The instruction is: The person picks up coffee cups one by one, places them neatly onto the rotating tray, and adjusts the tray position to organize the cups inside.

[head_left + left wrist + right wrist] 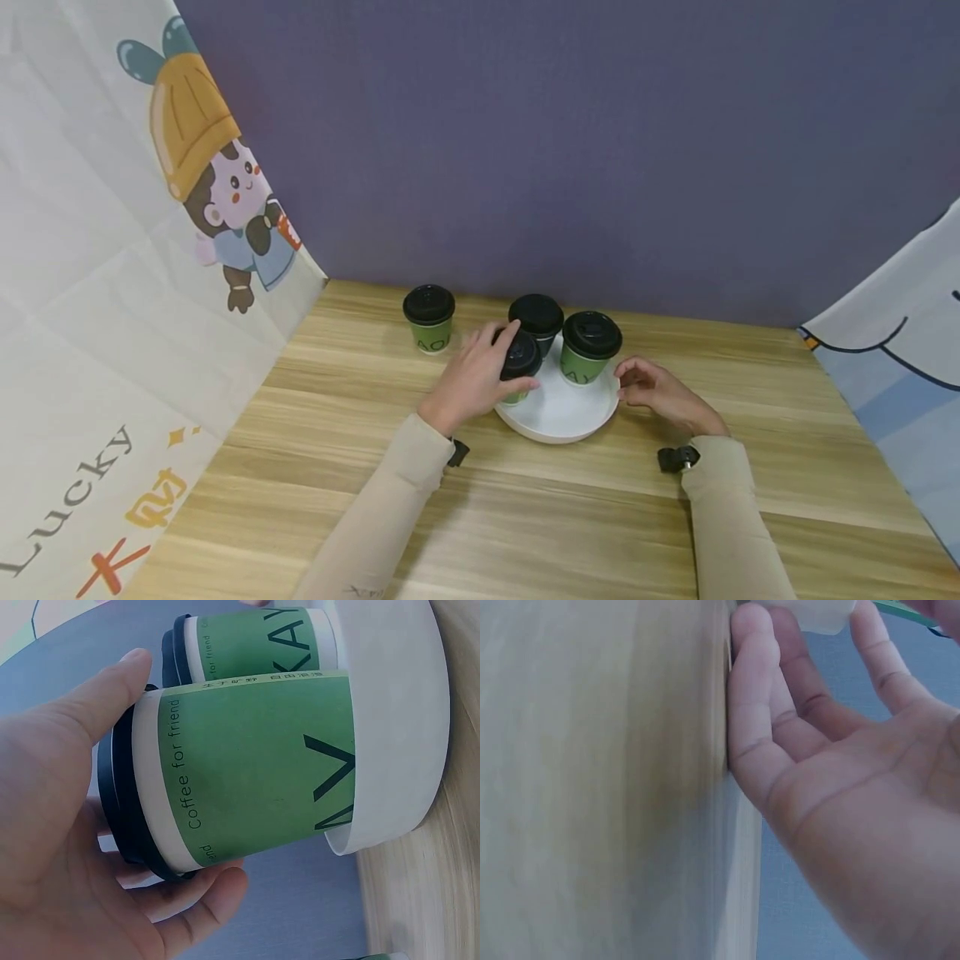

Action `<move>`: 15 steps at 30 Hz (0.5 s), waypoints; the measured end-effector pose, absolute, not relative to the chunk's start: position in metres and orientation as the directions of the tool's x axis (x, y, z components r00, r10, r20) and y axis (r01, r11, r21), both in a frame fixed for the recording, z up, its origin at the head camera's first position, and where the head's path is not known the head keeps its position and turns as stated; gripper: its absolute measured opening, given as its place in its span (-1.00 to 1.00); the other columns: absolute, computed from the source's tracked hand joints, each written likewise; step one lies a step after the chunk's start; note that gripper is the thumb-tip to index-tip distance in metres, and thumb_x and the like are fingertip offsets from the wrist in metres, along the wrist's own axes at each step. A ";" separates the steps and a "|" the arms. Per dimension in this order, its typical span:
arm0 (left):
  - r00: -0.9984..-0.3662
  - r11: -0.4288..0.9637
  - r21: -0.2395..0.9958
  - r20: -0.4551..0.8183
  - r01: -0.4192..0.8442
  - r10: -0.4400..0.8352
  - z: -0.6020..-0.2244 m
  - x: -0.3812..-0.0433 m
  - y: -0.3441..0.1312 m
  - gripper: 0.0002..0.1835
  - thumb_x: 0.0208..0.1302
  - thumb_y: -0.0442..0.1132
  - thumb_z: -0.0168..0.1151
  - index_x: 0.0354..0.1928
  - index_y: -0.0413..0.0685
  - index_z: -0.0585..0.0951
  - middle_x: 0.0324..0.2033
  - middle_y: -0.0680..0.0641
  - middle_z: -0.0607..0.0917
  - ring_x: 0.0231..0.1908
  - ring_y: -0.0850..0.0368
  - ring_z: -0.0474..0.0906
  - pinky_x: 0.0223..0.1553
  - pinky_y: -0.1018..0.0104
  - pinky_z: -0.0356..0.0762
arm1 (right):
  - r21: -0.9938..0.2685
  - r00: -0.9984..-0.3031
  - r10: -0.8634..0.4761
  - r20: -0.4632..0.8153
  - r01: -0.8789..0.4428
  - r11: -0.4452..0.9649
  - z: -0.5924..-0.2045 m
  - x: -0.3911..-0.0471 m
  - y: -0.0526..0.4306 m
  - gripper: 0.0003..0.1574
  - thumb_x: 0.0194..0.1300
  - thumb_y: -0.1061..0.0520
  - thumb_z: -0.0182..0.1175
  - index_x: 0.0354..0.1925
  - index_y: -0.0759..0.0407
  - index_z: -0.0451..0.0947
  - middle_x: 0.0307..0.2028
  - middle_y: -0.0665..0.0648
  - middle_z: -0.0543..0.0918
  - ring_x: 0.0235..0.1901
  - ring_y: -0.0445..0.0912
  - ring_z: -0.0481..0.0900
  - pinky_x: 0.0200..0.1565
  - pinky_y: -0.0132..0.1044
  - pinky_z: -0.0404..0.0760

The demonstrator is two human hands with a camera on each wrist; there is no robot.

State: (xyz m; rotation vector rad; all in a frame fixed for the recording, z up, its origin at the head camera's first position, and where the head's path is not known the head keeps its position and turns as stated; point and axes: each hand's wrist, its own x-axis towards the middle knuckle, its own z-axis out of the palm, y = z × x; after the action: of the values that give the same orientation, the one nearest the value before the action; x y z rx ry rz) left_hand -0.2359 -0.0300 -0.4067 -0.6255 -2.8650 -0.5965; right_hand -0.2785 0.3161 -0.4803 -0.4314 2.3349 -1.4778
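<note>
A round white raised-rim plate (558,417) stands on the table with green paper coffee cups with black lids on it. My left hand (476,375) holds the nearest-left coffee cup (255,765) around its lid, thumb on one side and fingers on the other. That cup stands upright, its base inside the plate's rim. Beside it on the plate is the right-hand cup (585,362). A further cup (536,313) is behind, its base hidden. My right hand (663,393) pinches the plate's right rim between thumb and curled fingers, seen partly in the right wrist view.
Another lidded green cup (431,321) stands on the wooden table (315,467), left of the plate. A dark blue-grey panel (570,167) rises along the table's back edge. Printed white sheets flank both sides, one with a cartoon figure (232,183).
</note>
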 end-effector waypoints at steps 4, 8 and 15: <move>-0.900 0.835 0.342 0.222 0.431 0.374 -0.407 -0.236 -0.030 0.04 0.10 0.41 0.17 0.51 0.09 0.05 0.39 -0.15 0.25 0.31 -0.14 0.30 0.17 -0.07 0.46 | -0.914 -0.890 -0.440 -0.124 -0.069 0.400 -0.481 -0.278 0.316 -0.49 0.28 0.12 0.25 0.12 0.25 0.33 0.02 0.31 0.42 -0.09 -0.09 0.50 -0.07 -0.25 0.57; -0.897 0.828 0.349 0.224 0.438 0.380 -0.408 -0.237 -0.029 0.02 0.12 0.38 0.20 0.51 0.10 0.05 0.39 -0.15 0.24 0.31 -0.14 0.30 0.18 -0.07 0.45 | -0.920 -0.882 -0.455 -0.119 -0.074 0.384 -0.481 -0.278 0.317 -0.45 0.29 0.15 0.24 0.16 0.27 0.29 0.05 0.35 0.41 -0.05 -0.09 0.50 -0.05 -0.27 0.58; -0.896 0.825 0.352 0.226 0.442 0.384 -0.410 -0.238 -0.030 0.00 0.14 0.39 0.16 0.51 0.14 0.03 0.41 -0.16 0.22 0.33 -0.13 0.28 0.18 -0.06 0.45 | -0.917 -0.878 -0.472 -0.082 -0.119 0.381 -0.482 -0.279 0.317 -0.39 0.26 0.18 0.27 0.19 0.29 0.28 0.06 0.38 0.42 -0.03 -0.06 0.49 -0.08 -0.31 0.58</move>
State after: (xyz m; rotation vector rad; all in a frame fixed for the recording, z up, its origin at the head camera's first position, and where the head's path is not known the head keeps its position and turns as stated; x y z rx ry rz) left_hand -0.2381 -0.0300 -0.4105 -0.6509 -2.8615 -0.6047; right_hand -0.2795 0.3172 -0.4825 -0.5162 2.3158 -1.4955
